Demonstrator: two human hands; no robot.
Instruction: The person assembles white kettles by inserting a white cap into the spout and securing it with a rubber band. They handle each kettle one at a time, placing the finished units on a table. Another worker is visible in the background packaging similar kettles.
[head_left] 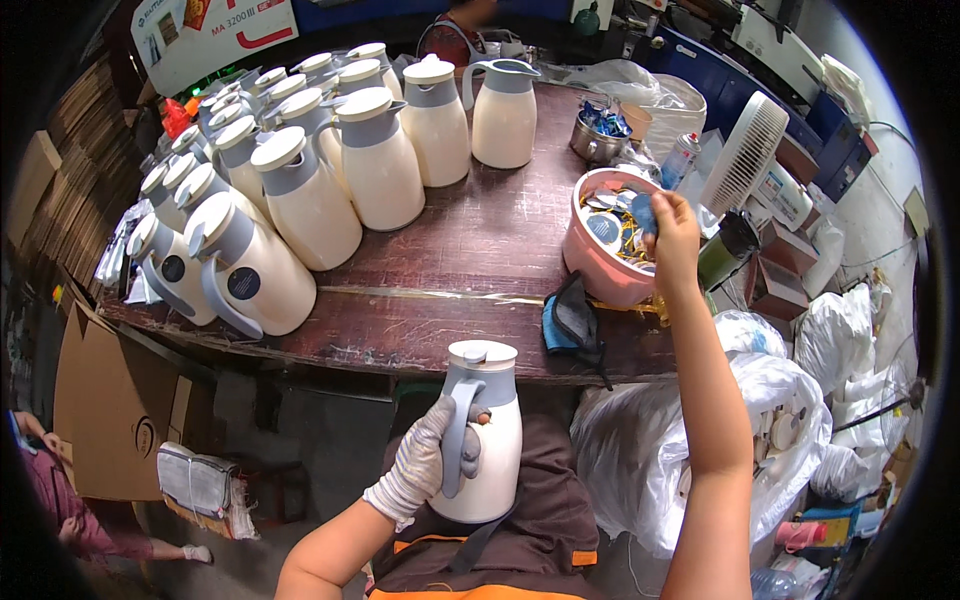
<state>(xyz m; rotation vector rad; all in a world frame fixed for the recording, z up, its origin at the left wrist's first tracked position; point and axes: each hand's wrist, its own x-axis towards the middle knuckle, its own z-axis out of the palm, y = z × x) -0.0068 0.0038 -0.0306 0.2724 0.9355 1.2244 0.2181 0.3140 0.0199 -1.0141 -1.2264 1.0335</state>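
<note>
A white and grey thermal jug [497, 460] stands upright on my lap, its white lid on. My left hand [425, 455], in a striped glove with bare fingertips, is closed around the jug's grey handle. Bare, my right hand [676, 235] is raised at the table's right end and pinches a round blue-grey tag [643, 211]. Just below it is a pink bucket [592, 262] filled with round tags and yellow strings. Dark round tags [243, 283] show on some of the jugs at the table's left.
Many similar jugs [385, 185] crowd the left of the dark red table [440, 260]; one lacks a lid. A black and blue cloth item [572, 325] lies by the front edge. To the right are a metal pot [596, 147], a fan [745, 150] and a plastic bag [640, 460]. Two people are nearby.
</note>
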